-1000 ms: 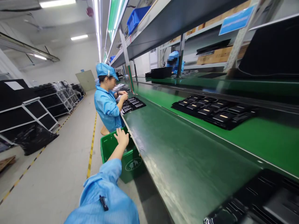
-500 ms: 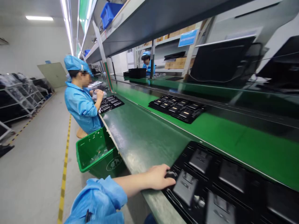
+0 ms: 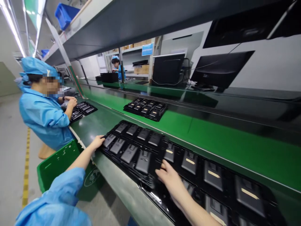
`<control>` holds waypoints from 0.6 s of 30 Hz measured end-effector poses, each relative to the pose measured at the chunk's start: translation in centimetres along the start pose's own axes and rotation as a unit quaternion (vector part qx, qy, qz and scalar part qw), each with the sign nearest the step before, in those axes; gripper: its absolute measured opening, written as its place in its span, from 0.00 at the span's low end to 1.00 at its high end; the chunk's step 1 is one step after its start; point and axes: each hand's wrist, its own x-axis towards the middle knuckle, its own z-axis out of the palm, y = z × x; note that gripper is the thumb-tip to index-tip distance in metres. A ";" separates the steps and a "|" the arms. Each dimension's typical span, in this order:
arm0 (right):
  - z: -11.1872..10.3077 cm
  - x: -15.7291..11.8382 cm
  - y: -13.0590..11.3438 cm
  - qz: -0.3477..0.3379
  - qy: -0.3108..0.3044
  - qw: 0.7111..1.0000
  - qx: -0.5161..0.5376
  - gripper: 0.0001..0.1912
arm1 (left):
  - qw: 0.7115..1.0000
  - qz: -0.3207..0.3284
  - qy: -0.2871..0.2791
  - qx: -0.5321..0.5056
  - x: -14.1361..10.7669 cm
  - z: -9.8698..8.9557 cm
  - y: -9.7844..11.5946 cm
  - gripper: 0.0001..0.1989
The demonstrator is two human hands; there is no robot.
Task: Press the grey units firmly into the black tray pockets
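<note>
My left hand (image 3: 97, 142) grips the left end of a black plastic tray (image 3: 155, 157), fingers on its rim. My right hand (image 3: 168, 174) has its fingers curled at the tray's right end. Two rows of dark grey rectangular cases (image 3: 129, 153) with clip-like tops sit in the tray's pockets. To the right, partly behind my right forearm, lies another black tray (image 3: 177, 157). Its similar grey cases (image 3: 213, 174) carry tan strips. The left tray's right end overlaps or abuts this one; I cannot tell which.
A third filled tray (image 3: 162, 117) rests on the bright green belt (image 3: 202, 128). At left, a co-worker in blue (image 3: 44, 110) handles parts above another tray (image 3: 92, 108). A green bin (image 3: 58, 160) stands beside the bench edge. Monitors (image 3: 222, 69) stand behind, with a shelf (image 3: 98, 40) overhead.
My view has swung right. The tray under my left hand has moved left and away along the bench. My right hand has come into view at its right end, with the strip-marked tray beyond.
</note>
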 end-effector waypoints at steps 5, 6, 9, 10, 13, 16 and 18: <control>6.5 4.7 -1.2 0.059 -0.096 0.993 0.026 0.16 | 0.994 -0.044 0.105 0.009 3.5 -3.1 -1.1 0.13; 7.4 5.2 -1.6 0.063 -0.111 0.992 0.023 0.16 | 0.991 -0.047 0.128 0.008 3.9 -3.4 -0.9 0.14; 9.0 6.4 -3.2 0.059 -0.148 0.987 -0.002 0.16 | 0.979 -0.040 0.200 0.003 4.6 -3.2 1.1 0.15; 8.9 6.6 -3.8 0.053 -0.154 0.986 -0.016 0.16 | 0.975 -0.026 0.219 -0.001 4.6 -2.6 2.2 0.15; 5.8 6.1 -5.3 0.014 -0.158 0.985 -0.068 0.19 | 0.972 0.065 0.224 -0.016 2.6 0.2 6.1 0.14; -1.6 3.3 -4.2 -0.040 -0.145 0.982 -0.117 0.25 | 0.973 0.185 0.135 -0.030 -2.7 4.1 8.3 0.16; -7.5 0.6 -1.7 -0.090 -0.089 0.977 -0.173 0.24 | 0.969 0.244 0.041 -0.029 -7.6 6.6 7.8 0.18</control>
